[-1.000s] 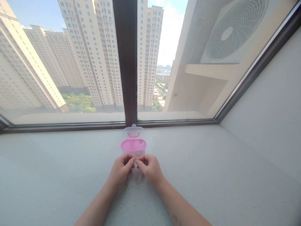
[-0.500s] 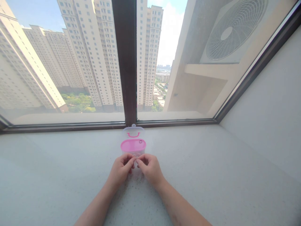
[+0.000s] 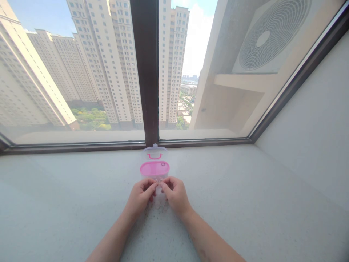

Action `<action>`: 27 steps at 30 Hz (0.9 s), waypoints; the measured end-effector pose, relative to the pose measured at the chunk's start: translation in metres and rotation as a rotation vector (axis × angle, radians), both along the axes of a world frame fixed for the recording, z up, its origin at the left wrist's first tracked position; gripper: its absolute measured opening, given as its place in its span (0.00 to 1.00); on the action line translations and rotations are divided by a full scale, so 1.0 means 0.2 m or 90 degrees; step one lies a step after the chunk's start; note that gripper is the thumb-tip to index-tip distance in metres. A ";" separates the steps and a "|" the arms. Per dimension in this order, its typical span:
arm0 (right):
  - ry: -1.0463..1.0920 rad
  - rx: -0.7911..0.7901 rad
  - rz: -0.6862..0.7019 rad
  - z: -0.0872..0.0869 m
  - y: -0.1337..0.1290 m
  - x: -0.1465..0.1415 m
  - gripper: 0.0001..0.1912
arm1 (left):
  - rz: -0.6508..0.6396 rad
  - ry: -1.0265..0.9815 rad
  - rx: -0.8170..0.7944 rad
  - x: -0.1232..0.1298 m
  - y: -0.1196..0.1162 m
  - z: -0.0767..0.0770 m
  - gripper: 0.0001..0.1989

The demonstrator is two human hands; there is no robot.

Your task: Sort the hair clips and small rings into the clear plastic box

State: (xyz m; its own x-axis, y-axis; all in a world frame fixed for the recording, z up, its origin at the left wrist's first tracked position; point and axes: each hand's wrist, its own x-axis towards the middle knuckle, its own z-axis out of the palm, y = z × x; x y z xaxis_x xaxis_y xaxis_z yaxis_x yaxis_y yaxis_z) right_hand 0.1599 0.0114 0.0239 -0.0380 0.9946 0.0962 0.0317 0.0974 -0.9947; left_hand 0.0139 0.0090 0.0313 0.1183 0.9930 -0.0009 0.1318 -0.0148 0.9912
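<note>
My left hand point(image 3: 142, 196) and my right hand point(image 3: 176, 196) meet in front of a small box, fingers pinched. Between the fingertips are small clear ring-like pieces point(image 3: 156, 181), too small to make out fully. Below them, more clear, faint pieces point(image 3: 157, 204) show between the hands; whether these hang or lie on the surface I cannot tell. Just beyond the fingers stands the clear plastic box with a pink tray point(image 3: 151, 168) in its top. A small dark ring point(image 3: 163, 164) lies on the tray's right side. The fingers hide the box's lower front.
The box's clear lid point(image 3: 145, 150), with a pink handle point(image 3: 155, 157), stands open against the dark window frame point(image 3: 151, 120). Everything rests on a pale speckled sill point(image 3: 68, 189). A white wall point(image 3: 308, 145) rises at the right. Tall buildings and an outdoor fan unit show through the glass.
My right hand has shifted slightly to the right, widening the gap between the fingertips. More of the clear pieces shows there. My left hand and the box stay in place.
</note>
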 end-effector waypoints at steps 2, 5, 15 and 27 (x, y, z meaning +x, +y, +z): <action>0.006 0.000 0.000 -0.01 0.00 0.00 0.07 | -0.003 -0.003 -0.002 0.00 0.00 0.00 0.12; 0.010 -0.002 0.001 -0.01 0.00 0.00 0.07 | -0.004 -0.005 -0.006 0.00 0.00 0.01 0.12; -0.003 0.003 0.011 0.00 0.00 0.01 0.07 | -0.005 -0.002 -0.007 0.01 -0.01 0.03 0.11; -0.043 0.003 0.049 0.00 0.02 0.00 0.07 | -0.010 0.005 0.004 -0.01 0.01 0.00 0.13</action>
